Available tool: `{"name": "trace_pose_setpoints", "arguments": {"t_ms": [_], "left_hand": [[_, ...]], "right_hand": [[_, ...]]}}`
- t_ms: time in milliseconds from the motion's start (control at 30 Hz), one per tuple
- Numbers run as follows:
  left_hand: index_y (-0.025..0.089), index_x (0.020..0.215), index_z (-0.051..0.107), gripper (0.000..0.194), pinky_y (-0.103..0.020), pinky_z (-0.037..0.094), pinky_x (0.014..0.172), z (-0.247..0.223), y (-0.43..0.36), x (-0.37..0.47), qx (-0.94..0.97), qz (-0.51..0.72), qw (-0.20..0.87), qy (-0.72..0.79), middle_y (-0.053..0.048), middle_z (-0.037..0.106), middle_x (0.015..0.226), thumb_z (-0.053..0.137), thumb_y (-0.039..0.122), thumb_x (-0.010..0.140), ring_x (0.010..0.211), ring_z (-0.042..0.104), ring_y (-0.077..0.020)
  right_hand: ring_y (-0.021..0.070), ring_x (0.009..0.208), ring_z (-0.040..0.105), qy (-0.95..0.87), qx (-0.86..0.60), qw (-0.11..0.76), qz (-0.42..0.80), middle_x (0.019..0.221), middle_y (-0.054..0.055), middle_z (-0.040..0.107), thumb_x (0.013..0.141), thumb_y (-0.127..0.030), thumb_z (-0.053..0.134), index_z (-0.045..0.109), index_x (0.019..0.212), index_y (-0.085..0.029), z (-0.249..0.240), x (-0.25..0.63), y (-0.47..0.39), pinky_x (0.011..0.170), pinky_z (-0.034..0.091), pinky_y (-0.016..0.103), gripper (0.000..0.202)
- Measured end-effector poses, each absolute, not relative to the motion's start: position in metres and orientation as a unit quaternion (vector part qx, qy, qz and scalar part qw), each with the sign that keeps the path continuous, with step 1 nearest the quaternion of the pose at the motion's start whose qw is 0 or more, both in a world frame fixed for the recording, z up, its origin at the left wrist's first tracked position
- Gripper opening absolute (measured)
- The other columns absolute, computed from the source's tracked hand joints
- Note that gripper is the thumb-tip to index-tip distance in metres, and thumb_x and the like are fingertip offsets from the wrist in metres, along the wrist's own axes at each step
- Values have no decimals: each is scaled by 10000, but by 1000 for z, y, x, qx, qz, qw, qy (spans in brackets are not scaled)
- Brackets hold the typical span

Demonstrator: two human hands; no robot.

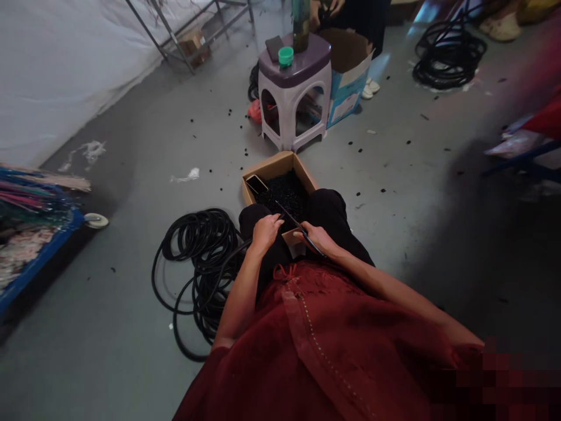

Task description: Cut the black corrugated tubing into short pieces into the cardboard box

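My left hand (266, 231) is closed around a length of black hose close to its end. From there the black hose (202, 237) runs back to a loose, tangled coil on the floor at my left. My right hand (316, 238) grips a pair of dark scissors (289, 214), whose blades point up and left, just beside the left fingertips. Below both hands, between my knees, stands an open cardboard box (307, 174). Many small black cut pieces (287, 190) fill its bottom, and a phone (257, 184) leans in its left corner.
A stool (287, 111) stands ahead, bearing a green-lidded container (286, 57) and a bottle (301, 26). Behind it, a blue carton (348, 90) sits near another person. Another black coil (449, 55) lies far right. A blue cart (44, 251) is at left. Black bits dot the floor.
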State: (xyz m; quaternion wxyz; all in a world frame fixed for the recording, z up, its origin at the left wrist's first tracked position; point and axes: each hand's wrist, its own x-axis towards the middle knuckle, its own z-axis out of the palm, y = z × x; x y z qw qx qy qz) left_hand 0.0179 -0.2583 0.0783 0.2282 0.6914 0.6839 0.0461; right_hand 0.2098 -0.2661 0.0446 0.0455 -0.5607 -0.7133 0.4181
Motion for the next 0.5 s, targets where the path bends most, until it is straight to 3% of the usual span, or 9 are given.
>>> {"name": "trace_pose_setpoints", "arguments": {"t_ms": [300,500], "left_hand": [[190,1079,699,287,-273,435,828,56,-258,13,657,109,297,684,-91,707,1034,486,294,918,997,625,-210],[138,922,701,330,-229,424,636,56,-258,5,600,204,371,679,-34,672,735,431,328,918,611,574,-120]], "right_hand": [[209,747,607,-697,-557,70,446,793,59,658,873,-484,488,579,918,-216,32,209,-266,604,349,246,286],[160,628,563,-645,-548,142,513,672,-2,588,855,-481,501,564,875,-216,25,209,-265,557,401,251,273]]}}
